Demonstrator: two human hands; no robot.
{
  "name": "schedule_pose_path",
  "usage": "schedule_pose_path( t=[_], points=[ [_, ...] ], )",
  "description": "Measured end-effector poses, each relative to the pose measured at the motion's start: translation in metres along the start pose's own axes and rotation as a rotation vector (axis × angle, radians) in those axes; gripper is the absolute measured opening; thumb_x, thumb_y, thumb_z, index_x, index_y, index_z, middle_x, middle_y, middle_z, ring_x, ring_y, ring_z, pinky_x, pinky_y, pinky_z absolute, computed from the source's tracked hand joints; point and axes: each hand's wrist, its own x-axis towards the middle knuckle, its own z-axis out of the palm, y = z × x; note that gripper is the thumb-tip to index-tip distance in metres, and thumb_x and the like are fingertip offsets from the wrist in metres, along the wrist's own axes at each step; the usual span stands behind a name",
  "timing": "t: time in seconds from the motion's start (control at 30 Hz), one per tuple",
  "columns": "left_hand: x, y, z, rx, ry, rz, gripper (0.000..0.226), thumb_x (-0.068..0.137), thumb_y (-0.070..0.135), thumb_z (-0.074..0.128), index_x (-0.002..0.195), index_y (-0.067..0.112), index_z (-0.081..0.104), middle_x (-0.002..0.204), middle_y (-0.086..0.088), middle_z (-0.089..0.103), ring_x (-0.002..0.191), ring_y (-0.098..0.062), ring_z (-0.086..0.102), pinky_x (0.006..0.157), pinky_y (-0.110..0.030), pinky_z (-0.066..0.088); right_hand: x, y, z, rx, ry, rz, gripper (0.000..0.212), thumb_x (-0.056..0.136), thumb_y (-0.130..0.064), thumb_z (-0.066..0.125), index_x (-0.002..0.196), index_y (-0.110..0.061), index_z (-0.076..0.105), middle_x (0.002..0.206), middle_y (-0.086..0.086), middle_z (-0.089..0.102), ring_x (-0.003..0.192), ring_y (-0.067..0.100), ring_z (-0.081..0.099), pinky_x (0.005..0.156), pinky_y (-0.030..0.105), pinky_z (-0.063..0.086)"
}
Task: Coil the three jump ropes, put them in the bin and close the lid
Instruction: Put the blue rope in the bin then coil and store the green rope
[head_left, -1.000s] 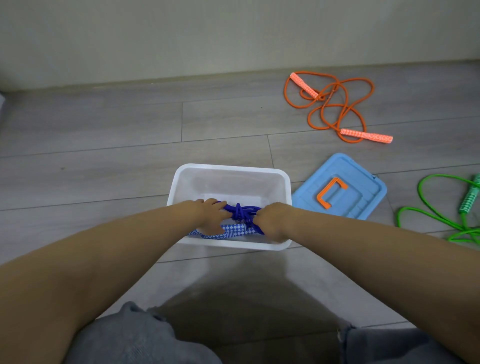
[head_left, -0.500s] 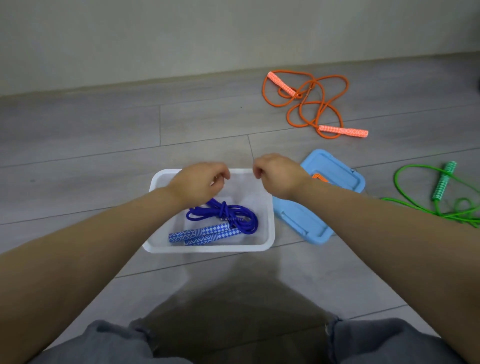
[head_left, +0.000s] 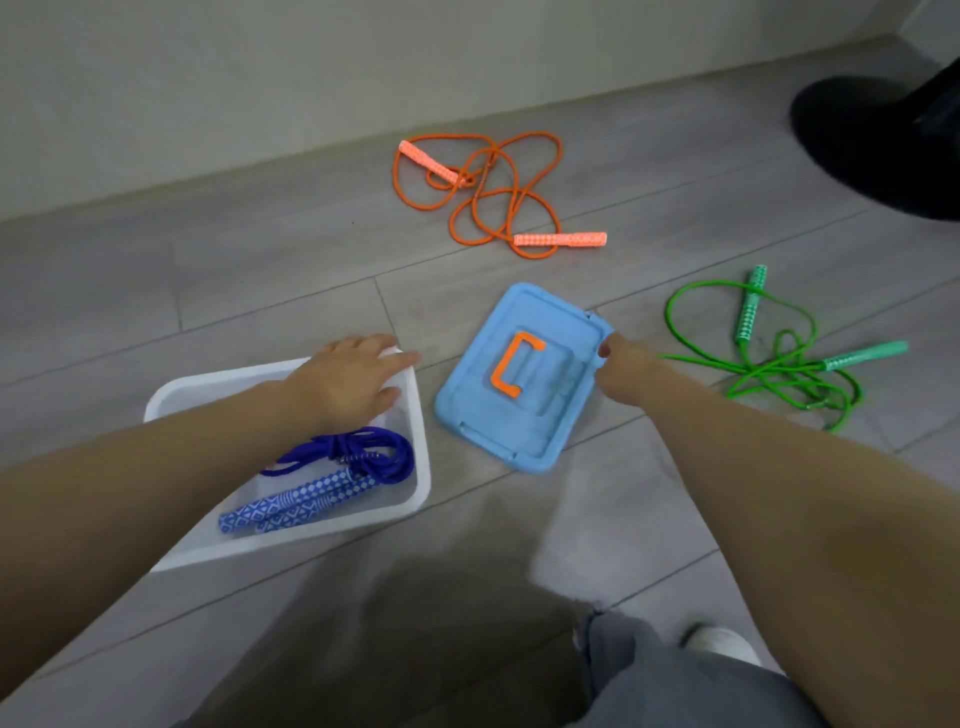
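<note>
I see the blue rope (head_left: 332, 470) coiled inside the white bin (head_left: 422, 470), handles side by side. My left hand (head_left: 345, 384) rests flat on the bin's far corner, fingers spread and straight. My right hand (head_left: 621, 371) reaches past the blue lid (head_left: 467, 410) lying on the floor; its fingers curl under, and I cannot tell their grip. The orange rope (head_left: 498, 192) and green rope (head_left: 769, 343) sprawl loose beyond.

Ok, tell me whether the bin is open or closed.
Open. The blue lid lies flat on the floor beside the white bin, whose top is uncovered.
</note>
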Motion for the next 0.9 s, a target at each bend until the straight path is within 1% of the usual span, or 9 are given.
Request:
schedule_pose_path(
  t=[0.17, 0.27, 0.43, 0.53, 0.6, 0.67, 0.77, 0.83, 0.9],
  points=[
    [0.027, 0.016, -0.003, 0.053, -0.097, 0.025, 0.049, 0.102, 0.042, 0.029, 0.150, 0.036, 0.021, 0.160, 0.000, 0.016, 0.139, -0.031, 0.028, 0.115, -0.043, 0.023, -0.009, 0.060, 0.022, -0.033, 0.013, 0.166, 0.048, 0.088, -0.020, 0.055, 0.131, -0.003, 0.042, 0.131, 0.026, 0.048, 0.125, 0.040, 0.047, 0.104, 0.042, 0.038],
    [0.037, 0.029, -0.006, 0.010, -0.070, 0.014, 0.050, 0.101, 0.040, 0.037, 0.149, 0.033, 0.026, 0.159, -0.002, 0.020, 0.138, -0.030, 0.030, 0.114, -0.043, 0.024, -0.016, 0.085, 0.033, -0.078, 0.021, 0.216, 0.049, 0.088, -0.012, 0.052, 0.134, -0.003, 0.038, 0.132, 0.028, 0.047, 0.125, 0.041, 0.046, 0.105, 0.042, 0.039],
    [0.040, 0.051, -0.001, 0.050, -0.029, -0.015, 0.045, 0.098, 0.041, 0.038, 0.141, 0.027, 0.038, 0.149, 0.003, 0.035, 0.130, -0.025, 0.040, 0.106, -0.042, 0.030, -0.023, 0.109, 0.052, -0.077, -0.043, 0.292, 0.038, 0.088, -0.016, 0.046, 0.125, -0.007, 0.043, 0.131, 0.023, 0.049, 0.125, 0.038, 0.048, 0.101, 0.044, 0.042],
    [0.037, 0.053, 0.004, 0.044, 0.034, -0.040, 0.041, 0.097, 0.041, 0.038, 0.135, 0.026, 0.045, 0.142, 0.003, 0.044, 0.128, -0.023, 0.040, 0.108, -0.040, 0.025, -0.024, 0.111, 0.061, -0.097, -0.116, 0.294, 0.035, 0.091, -0.013, 0.044, 0.124, -0.004, 0.047, 0.132, 0.021, 0.053, 0.123, 0.036, 0.052, 0.100, 0.042, 0.045],
    [0.037, 0.054, 0.006, 0.016, 0.076, -0.020, 0.042, 0.095, 0.039, 0.036, 0.133, 0.025, 0.048, 0.138, 0.004, 0.048, 0.128, -0.020, 0.040, 0.110, -0.037, 0.019, -0.025, 0.105, 0.064, -0.048, -0.128, 0.270, 0.035, 0.094, -0.021, 0.047, 0.123, -0.002, 0.050, 0.131, 0.022, 0.055, 0.121, 0.035, 0.053, 0.097, 0.039, 0.043],
    [0.037, 0.057, 0.006, -0.018, 0.112, 0.030, 0.041, 0.094, 0.036, 0.037, 0.131, 0.024, 0.050, 0.135, 0.004, 0.050, 0.127, -0.018, 0.040, 0.110, -0.035, 0.016, -0.026, 0.090, 0.062, 0.082, -0.056, 0.219, 0.034, 0.092, -0.031, 0.053, 0.112, -0.003, 0.055, 0.120, 0.023, 0.060, 0.113, 0.036, 0.056, 0.090, 0.037, 0.044],
    [0.037, 0.064, 0.005, -0.103, 0.145, 0.077, 0.047, 0.087, 0.037, 0.035, 0.128, 0.024, 0.052, 0.131, 0.003, 0.053, 0.126, -0.019, 0.042, 0.108, -0.033, 0.017, -0.026, 0.051, 0.049, 0.408, 0.100, 0.179, 0.019, 0.091, -0.028, 0.055, 0.093, -0.009, 0.052, 0.096, 0.020, 0.062, 0.087, 0.034, 0.059, 0.072, 0.035, 0.044],
    [0.036, 0.069, 0.003, -0.177, 0.140, 0.072, 0.054, 0.081, 0.039, 0.031, 0.128, 0.024, 0.053, 0.130, 0.002, 0.054, 0.125, -0.020, 0.042, 0.107, -0.032, 0.019, -0.029, 0.015, 0.034, 0.715, 0.114, 0.172, 0.008, 0.092, -0.020, 0.050, 0.091, -0.013, 0.048, 0.080, 0.016, 0.057, 0.059, 0.026, 0.053, 0.049, 0.027, 0.043],
    [0.032, 0.077, -0.001, -0.273, 0.167, 0.051, 0.057, 0.079, 0.043, 0.031, 0.127, 0.022, 0.054, 0.127, 0.001, 0.057, 0.124, -0.022, 0.045, 0.105, -0.032, 0.023, -0.035, -0.024, 0.016, 1.047, 0.057, 0.182, 0.006, 0.095, -0.015, 0.045, 0.090, -0.017, 0.045, 0.067, 0.010, 0.048, 0.040, 0.013, 0.041, 0.034, 0.017, 0.032]
  ],
)
